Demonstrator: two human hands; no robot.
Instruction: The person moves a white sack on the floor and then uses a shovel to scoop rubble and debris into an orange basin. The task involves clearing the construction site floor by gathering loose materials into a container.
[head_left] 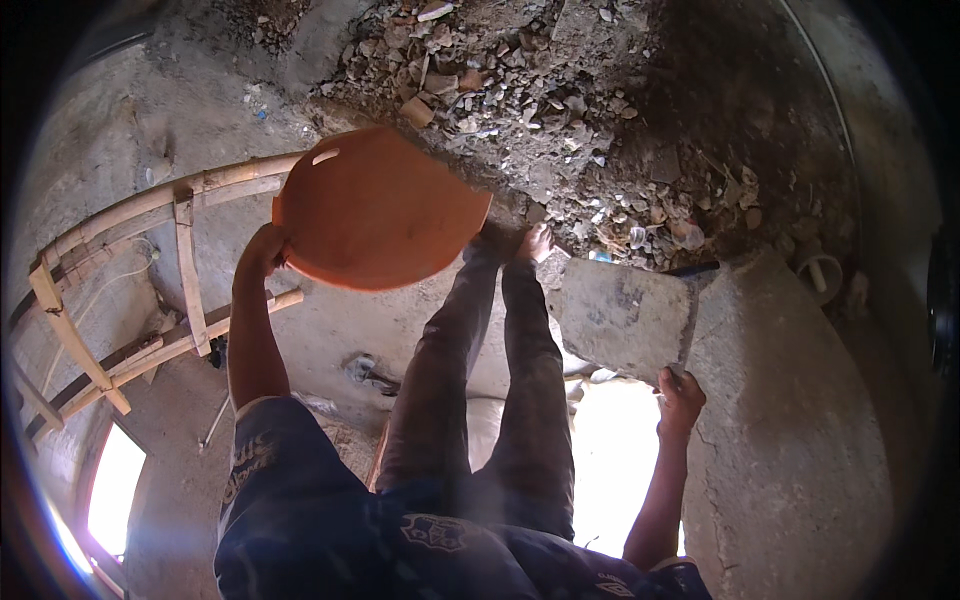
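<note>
My left hand (267, 248) is closed on the rim of a round orange plastic basin (385, 215), which is held out tilted at left of centre. The basin has a slot near its upper rim, and its right edge looks broken or cut. Off to the right, my right hand (680, 398) is closed around the near end of a thin long handle (691, 322). That handle seems to run to a narrow dark blade (694, 269) at the rubble's edge; the tool's exact kind cannot be told. Beside the handle lies a flat grey slab (622, 312).
Broken rubble (540, 110) and dirt cover the floor ahead of my feet (537, 243). A wooden ladder-like frame (185, 250) stretches along the left. At right rises a grey concrete surface (790, 420), with a white round container (820, 278) near its far end.
</note>
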